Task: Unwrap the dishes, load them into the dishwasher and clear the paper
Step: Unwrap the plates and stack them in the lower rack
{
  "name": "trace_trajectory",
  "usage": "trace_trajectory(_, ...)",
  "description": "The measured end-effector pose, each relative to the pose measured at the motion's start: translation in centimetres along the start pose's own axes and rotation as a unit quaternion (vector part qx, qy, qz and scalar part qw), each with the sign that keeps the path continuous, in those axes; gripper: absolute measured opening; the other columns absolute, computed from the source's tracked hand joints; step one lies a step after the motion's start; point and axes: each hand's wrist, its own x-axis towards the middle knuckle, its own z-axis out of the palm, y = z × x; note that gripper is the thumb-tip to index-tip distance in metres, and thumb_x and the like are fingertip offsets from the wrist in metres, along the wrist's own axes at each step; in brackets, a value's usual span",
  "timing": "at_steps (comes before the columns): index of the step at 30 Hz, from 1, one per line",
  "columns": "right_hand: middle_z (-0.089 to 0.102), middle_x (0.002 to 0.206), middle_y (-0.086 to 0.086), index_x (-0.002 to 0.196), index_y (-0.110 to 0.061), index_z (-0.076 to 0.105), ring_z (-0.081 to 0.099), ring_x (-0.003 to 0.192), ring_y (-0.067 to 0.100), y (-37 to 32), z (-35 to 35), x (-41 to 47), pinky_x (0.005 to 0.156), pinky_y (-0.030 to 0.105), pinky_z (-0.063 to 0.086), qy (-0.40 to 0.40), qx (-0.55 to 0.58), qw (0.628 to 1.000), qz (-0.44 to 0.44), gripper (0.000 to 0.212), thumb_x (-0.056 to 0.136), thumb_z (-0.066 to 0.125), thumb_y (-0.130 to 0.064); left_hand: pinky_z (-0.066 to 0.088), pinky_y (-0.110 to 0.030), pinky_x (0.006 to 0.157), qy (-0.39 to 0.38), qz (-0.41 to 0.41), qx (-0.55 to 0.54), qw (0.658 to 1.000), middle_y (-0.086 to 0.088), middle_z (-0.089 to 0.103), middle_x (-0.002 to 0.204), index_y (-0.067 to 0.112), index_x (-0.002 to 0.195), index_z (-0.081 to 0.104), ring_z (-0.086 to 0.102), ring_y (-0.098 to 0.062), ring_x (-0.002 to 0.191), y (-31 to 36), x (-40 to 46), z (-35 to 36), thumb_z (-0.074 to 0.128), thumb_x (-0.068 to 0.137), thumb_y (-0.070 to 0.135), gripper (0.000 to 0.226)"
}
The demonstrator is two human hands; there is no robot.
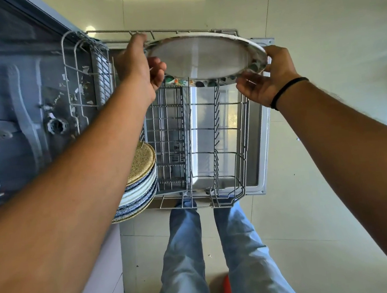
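A plate (205,57) sits between both hands, above the far end of the rack (202,145). Stacked plates (139,182) stand at the rack's left.

Glossy cream tiled floor (334,192) with bright light glare, pale cabinet front (102,285) at left.

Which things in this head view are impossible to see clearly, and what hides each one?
- Stack of plates: its left part, hidden by the left forearm.
- Large plate: its patterned face, turned away; only the rim pattern shows.
- Left hand: fingertips, hidden behind the plate's rim.
- Red object on the floor: mostly hidden by a leg.
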Motion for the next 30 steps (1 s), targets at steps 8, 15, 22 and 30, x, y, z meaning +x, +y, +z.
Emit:
trace_trajectory(8,0.062,0.086,0.012,0.127,-0.01,0.058,0.067,0.072,0.032,1.4,1.4,-0.9,0.066,0.041,0.061,0.004,0.063,0.997,-0.036,0.051,0.092,0.062,-0.047,0.05,-0.026,0.048,0.042,0.024,-0.067,0.997,-0.009,0.066,0.079,0.008,0.118,0.061,0.063,-0.017,0.053,-2.7,-1.6,-0.5,0.061,0.095,0.047,0.045)
trace_trajectory(15,0.06,0.093,0.011,0.106,-0.018,0.052,0.066,0.079,0.03,5.2,2.9,-4.6,0.064,0.035,0.06,0.011,0.06,0.998,-0.021,0.036,0.102,0.044,-0.052,0.05,-0.026,0.044,0.032,-0.02,-0.068,0.997,-0.006,0.066,0.076,0.01,0.115,0.061,0.063,-0.014,0.049,-5.6,-5.7,-3.0,0.06,0.099,0.04,0.034)
trace_trajectory(22,0.063,0.089,0.008,0.105,-0.014,0.057,0.065,0.078,0.027,7.5,6.7,-15.3,0.065,0.032,0.054,-0.061,-0.035,0.997,-0.039,0.029,0.102,0.049,-0.042,0.051,-0.026,0.046,-0.011,-0.015,-0.073,0.997,-0.004,0.065,0.073,0.009,0.114,0.064,0.062,-0.013,0.049,-2.0,-13.6,-8.3,0.062,0.098,0.034,0.03)
trace_trajectory(30,0.063,0.077,0.003,0.098,-0.015,0.061,0.061,0.064,0.02,9.3,11.1,-31.6,0.062,0.029,0.051,-0.11,-0.108,0.986,-0.062,0.024,0.101,0.05,-0.035,0.046,-0.025,0.044,-0.024,0.007,-0.125,0.992,-0.005,0.062,0.067,0.009,0.104,0.064,0.058,-0.015,0.046,5.2,-24.8,-16.2,0.058,0.101,0.03,0.022)
